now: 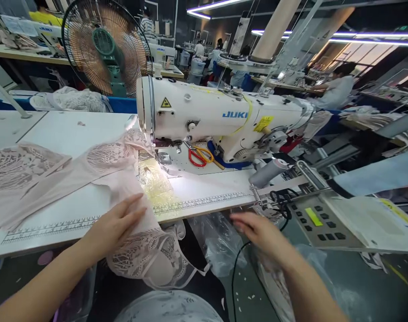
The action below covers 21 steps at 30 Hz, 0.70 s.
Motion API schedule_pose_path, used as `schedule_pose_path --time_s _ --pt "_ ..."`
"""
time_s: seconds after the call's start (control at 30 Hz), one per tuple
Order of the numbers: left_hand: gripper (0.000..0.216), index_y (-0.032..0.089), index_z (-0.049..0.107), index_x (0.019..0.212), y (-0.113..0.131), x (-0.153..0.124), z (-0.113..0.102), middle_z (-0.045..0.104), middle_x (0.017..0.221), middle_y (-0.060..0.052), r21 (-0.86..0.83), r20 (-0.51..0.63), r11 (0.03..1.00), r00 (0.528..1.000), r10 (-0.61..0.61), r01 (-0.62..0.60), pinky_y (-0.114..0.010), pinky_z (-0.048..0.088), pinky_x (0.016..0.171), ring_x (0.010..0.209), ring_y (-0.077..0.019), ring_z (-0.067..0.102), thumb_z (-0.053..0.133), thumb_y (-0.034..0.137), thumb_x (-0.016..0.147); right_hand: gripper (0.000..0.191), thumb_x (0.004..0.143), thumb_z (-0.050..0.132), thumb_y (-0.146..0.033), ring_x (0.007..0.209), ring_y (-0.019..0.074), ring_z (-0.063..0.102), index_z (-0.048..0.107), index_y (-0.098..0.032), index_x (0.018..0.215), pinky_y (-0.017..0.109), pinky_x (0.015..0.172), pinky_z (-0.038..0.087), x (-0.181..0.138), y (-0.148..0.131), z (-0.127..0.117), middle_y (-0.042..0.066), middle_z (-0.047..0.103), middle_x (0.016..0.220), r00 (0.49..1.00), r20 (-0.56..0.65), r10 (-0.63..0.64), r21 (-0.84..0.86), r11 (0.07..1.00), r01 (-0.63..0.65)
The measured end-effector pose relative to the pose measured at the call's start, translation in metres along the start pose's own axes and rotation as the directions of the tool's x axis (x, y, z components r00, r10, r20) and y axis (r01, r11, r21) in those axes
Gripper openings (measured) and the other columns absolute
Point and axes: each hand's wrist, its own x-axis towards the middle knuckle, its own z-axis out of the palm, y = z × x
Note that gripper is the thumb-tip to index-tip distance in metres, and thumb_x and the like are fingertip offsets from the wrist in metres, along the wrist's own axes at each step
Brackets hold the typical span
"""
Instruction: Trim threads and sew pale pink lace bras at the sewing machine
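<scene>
My left hand (118, 226) lies with fingers stretched out on a pale pink lace bra (140, 257), at the front edge of the sewing table. The bra's cups hang over the edge towards my lap, and its pink cloth runs up to the needle area of a white sewing machine (197, 107). More pale pink lace pieces (26, 170) spread to the left and join the cloth by the needle. My right hand (256, 228) is off the table's front edge, right of the bra, its fingers pinched together. What they hold, if anything, is too small to make out.
Scissors (199, 156) with red and orange handles lie beneath the machine arm. A grey thread cone (269, 172) and a control box (320, 219) stand at the right. Behind the table is a large fan (105, 42). A plastic bag (220, 246) hangs below the edge. People work farther back.
</scene>
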Motion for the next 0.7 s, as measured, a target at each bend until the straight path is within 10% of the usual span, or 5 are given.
schedule_pose_path --time_s 0.23,0.37,0.5,0.57,0.7 --pt "0.046 -0.002 0.054 0.112 0.010 -0.004 0.001 0.055 0.114 -0.030 0.356 -0.124 0.908 0.974 -0.188 0.221 -0.051 0.052 0.085 0.108 -0.0407 0.055 0.046 0.037 0.089 0.055 0.082 0.050 -0.014 0.087 0.0272 0.063 0.042 -0.005 0.136 0.034 0.076 0.046 0.143 -0.046 -0.025 0.016 0.069 0.097 0.950 -0.309 0.042 -0.064 0.996 -0.064" --pt "0.043 0.002 0.058 0.113 0.016 -0.008 -0.006 0.059 0.115 -0.025 0.369 -0.021 0.926 0.997 -0.080 0.082 -0.045 0.053 0.085 0.106 -0.0350 0.058 0.043 0.037 0.091 0.037 0.087 0.044 -0.020 0.101 0.0311 0.057 0.059 -0.004 0.117 0.041 0.086 0.042 0.130 -0.059 -0.026 0.022 0.062 0.113 0.918 -0.396 0.014 -0.030 0.999 -0.028" --pt "0.036 0.006 0.060 0.113 0.017 0.004 -0.011 0.062 0.118 -0.020 0.261 0.083 0.963 0.995 0.051 -0.071 -0.039 0.052 0.090 0.109 -0.0290 0.058 0.041 0.028 0.093 0.027 0.085 0.051 -0.039 0.073 0.0179 0.061 0.070 -0.021 0.077 0.026 0.069 0.047 0.055 -0.074 0.022 0.004 0.069 0.083 0.907 0.156 -0.392 0.401 0.864 0.304" --pt "0.035 0.006 0.060 0.114 0.013 0.013 -0.012 0.062 0.120 -0.018 0.225 0.114 0.967 0.989 0.094 -0.118 -0.037 0.051 0.092 0.109 -0.0269 0.058 0.039 0.025 0.094 0.032 0.062 0.074 -0.045 0.063 0.0157 0.058 0.072 -0.021 0.083 0.024 0.060 0.045 0.030 -0.081 0.070 0.002 0.068 0.080 0.753 0.441 -0.488 0.586 0.792 0.170" --pt "0.043 0.005 0.056 0.122 -0.003 0.026 -0.009 0.058 0.128 -0.018 0.198 0.173 0.969 0.979 0.111 -0.145 -0.038 0.047 0.095 0.112 -0.0274 0.056 0.038 0.031 0.093 0.087 0.038 0.084 -0.051 0.084 0.0221 0.059 0.060 -0.022 0.117 0.030 0.066 0.048 0.024 -0.100 0.166 0.009 0.060 0.113 0.927 0.338 -0.164 0.896 0.358 -0.263"
